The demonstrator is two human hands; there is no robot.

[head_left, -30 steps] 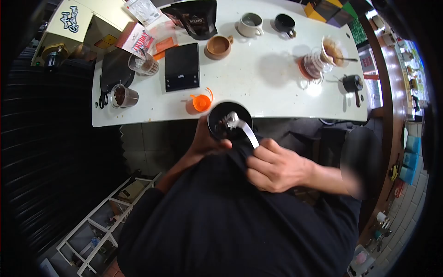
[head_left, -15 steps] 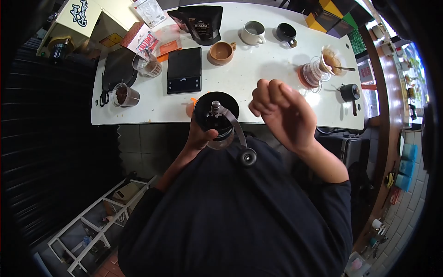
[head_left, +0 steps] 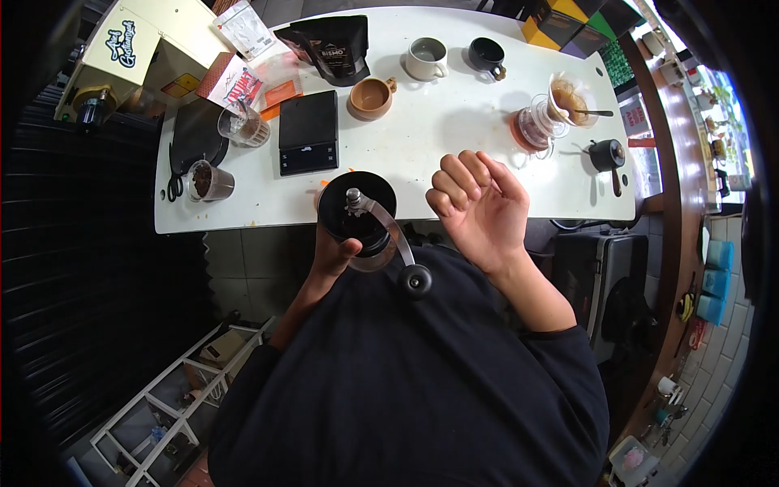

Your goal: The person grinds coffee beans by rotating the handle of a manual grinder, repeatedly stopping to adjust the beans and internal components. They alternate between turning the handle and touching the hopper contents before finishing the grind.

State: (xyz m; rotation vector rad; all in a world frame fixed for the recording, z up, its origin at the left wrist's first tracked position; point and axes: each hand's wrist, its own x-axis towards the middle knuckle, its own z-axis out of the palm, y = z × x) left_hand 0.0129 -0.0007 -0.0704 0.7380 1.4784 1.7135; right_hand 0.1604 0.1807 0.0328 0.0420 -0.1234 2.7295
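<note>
My left hand (head_left: 331,255) is wrapped round a manual coffee grinder (head_left: 375,242) at the table's front edge, close to my body. The grinder has a wide black hopper with a few dark bits inside, a clear lower part, and a curved metal crank (head_left: 388,217) ending in a round black knob (head_left: 415,282). To the right of the grinder, my right hand (head_left: 485,209) is raised in the air, apart from it. Its fingers are curled together toward the palm, and nothing shows in them.
On the white table (head_left: 422,174) are a black scale (head_left: 308,130), a brown cup (head_left: 372,99), a black coffee bag (head_left: 331,50), and two mugs. A glass server with a dripper (head_left: 568,101) and a small black pot (head_left: 607,154) stand right; a cup of grounds (head_left: 209,180) stands left.
My view has shifted, so the table items sit a little differently in it. My right hand has turned to show more of the palm. My left hand still holds the grinder.
</note>
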